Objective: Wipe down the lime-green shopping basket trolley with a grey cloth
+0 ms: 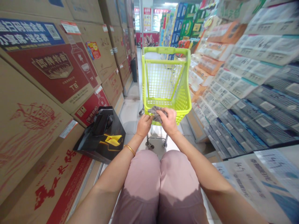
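Observation:
A lime-green shopping cart [188, 90] with a plastic basket stands in the aisle in front of my knees. My right hand [170, 119] is closed on a crumpled grey cloth [154, 109], pressed against the near lower rim of the basket. Beside it, my left hand [144, 125] has its fingers curled at the near left corner of that rim, close to the cloth. It appears to grip the cart there, though its fingertips are partly hidden. No goods show inside the basket, and its mesh back lets the floor be seen.
Stacked cardboard boxes [53, 68] line the left side, with a black gift bag [102, 133] at their foot. Piled packaged goods [252, 84] crowd the right. Tiled floor [133, 107] runs down the aisle past green and blue cartons [187, 21].

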Tool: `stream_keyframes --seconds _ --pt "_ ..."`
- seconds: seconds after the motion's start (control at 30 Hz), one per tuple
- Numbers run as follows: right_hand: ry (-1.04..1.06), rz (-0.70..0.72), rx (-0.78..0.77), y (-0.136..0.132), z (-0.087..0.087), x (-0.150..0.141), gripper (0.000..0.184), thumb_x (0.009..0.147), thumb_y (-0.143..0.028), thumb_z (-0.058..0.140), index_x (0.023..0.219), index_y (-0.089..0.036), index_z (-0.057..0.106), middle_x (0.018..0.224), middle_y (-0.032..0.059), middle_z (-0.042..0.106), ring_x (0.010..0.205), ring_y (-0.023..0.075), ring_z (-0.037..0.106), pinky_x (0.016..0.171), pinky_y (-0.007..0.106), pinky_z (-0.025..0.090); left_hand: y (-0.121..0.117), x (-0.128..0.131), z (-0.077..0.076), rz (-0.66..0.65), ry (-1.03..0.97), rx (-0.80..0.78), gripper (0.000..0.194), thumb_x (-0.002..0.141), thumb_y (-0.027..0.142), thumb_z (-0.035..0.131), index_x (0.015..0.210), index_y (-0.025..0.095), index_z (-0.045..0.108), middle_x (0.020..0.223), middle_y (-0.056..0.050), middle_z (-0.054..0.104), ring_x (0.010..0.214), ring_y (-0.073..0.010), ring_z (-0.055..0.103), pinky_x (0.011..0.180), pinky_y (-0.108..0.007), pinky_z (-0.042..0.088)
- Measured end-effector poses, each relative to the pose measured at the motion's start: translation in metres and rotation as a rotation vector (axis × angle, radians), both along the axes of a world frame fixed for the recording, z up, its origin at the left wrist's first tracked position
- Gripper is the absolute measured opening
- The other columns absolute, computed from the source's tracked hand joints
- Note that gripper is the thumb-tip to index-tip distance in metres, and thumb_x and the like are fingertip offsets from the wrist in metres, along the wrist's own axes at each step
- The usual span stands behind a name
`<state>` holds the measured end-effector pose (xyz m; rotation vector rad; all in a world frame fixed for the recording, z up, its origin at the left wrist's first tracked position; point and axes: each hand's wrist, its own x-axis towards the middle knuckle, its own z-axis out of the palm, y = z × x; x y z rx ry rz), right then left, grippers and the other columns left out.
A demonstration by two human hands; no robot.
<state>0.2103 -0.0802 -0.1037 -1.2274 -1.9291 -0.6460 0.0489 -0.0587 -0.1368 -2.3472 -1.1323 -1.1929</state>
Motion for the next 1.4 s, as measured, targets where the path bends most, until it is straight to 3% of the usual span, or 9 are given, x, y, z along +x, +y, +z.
stream_keyframes --seconds 0.13,0.3,0.53,0.67,0.9,1.0,1.13,1.27,1.4 --pt "-0.068 0.032 -0.035 0.001 -0.002 -0.005 0.027 0.089 -0.021 0.045 0.106 -0.028 0.064 0.103 0.0073 0.056 0.093 0.0187 0.042 0.084 0.033 0.034 -0.001 -0.001 0.002 -0.001 -0.001 0.050 0.034 0.094 0.021 0.033 0.080 0.016 0.063 0.074 -0.006 0.057 0.075 -0.0165 0.050 0.066 -0.028 0.044" --pt "-0.122 0.018 -0.164 -0.002 -0.031 -0.003 0.026 0.089 -0.020 0.046 0.106 -0.026 0.065 0.104 0.0071 0.058 0.092 0.0186 0.042 0.081 0.032 0.032 0.000 -0.002 0.001 -0.009 0.026 0.033 0.035 0.093 0.021 0.035 0.072 0.017 0.062 0.070 -0.004 0.055 0.073 -0.0161 0.050 0.064 -0.028 0.044" --pt "-0.281 0.064 -0.283 -0.010 -0.068 0.007 0.021 0.086 -0.019 0.054 0.104 -0.023 0.064 0.106 0.0078 0.059 0.093 0.0194 0.042 0.076 0.031 0.029 0.001 -0.002 -0.001 0.024 0.047 0.091 0.030 0.094 0.019 0.033 0.101 0.016 0.062 0.072 -0.004 0.057 0.074 -0.0159 0.051 0.065 -0.027 0.044" --pt "-0.277 0.051 -0.235 -0.012 -0.060 0.005 0.022 0.087 -0.022 0.052 0.105 -0.024 0.064 0.107 0.0074 0.059 0.094 0.0197 0.042 0.076 0.031 0.029 0.001 -0.002 -0.001 0.027 0.046 0.114 0.028 0.094 0.019 0.035 0.100 0.015 0.062 0.072 -0.004 0.058 0.073 -0.0162 0.050 0.064 -0.027 0.043" --pt "-0.021 -0.009 0.005 -0.005 -0.004 -0.001 0.024 0.089 -0.022 0.047 0.103 -0.026 0.066 0.106 0.0072 0.056 0.094 0.0194 0.040 0.085 0.033 0.033 -0.002 -0.001 0.004 0.046 0.035 0.175 0.032 0.094 0.020 0.034 0.082 0.015 0.063 0.066 -0.004 0.054 0.068 -0.0159 0.047 0.060 -0.026 0.040" --pt "-0.007 -0.005 0.026 -0.002 0.008 -0.003 0.026 0.090 -0.022 0.044 0.105 -0.026 0.065 0.107 0.0077 0.055 0.095 0.0197 0.040 0.087 0.034 0.035 -0.002 -0.001 0.004 0.058 0.039 0.158 0.031 0.094 0.020 0.035 0.081 0.015 0.063 0.066 -0.004 0.054 0.068 -0.0153 0.048 0.061 -0.026 0.040" --pt "-0.037 0.002 0.043 -0.001 0.003 -0.005 0.026 0.090 -0.020 0.044 0.103 -0.025 0.066 0.104 0.0081 0.056 0.093 0.0196 0.039 0.085 0.033 0.036 -0.002 -0.001 0.003 0.047 0.029 0.112 0.029 0.093 0.020 0.037 0.082 0.015 0.063 0.069 -0.004 0.055 0.070 -0.0151 0.049 0.063 -0.026 0.041" --pt "-0.093 0.019 -0.024 -0.004 -0.019 -0.001 0.025 0.089 -0.020 0.045 0.103 -0.024 0.066 0.103 0.0081 0.056 0.092 0.0199 0.038 0.084 0.033 0.034 0.001 -0.002 0.000 0.027 0.023 0.083 0.032 0.093 0.019 0.037 0.074 0.016 0.062 0.070 -0.004 0.055 0.072 -0.0157 0.049 0.063 -0.027 0.042" --pt "-0.180 0.024 -0.197 -0.009 -0.045 0.003 0.024 0.088 -0.021 0.048 0.105 -0.024 0.065 0.106 0.0081 0.057 0.093 0.0204 0.038 0.081 0.033 0.033 0.003 -0.003 -0.001 0.027 0.027 0.053 0.026 0.093 0.020 0.037 0.094 0.016 0.063 0.071 -0.003 0.055 0.073 -0.0161 0.050 0.065 -0.027 0.043"
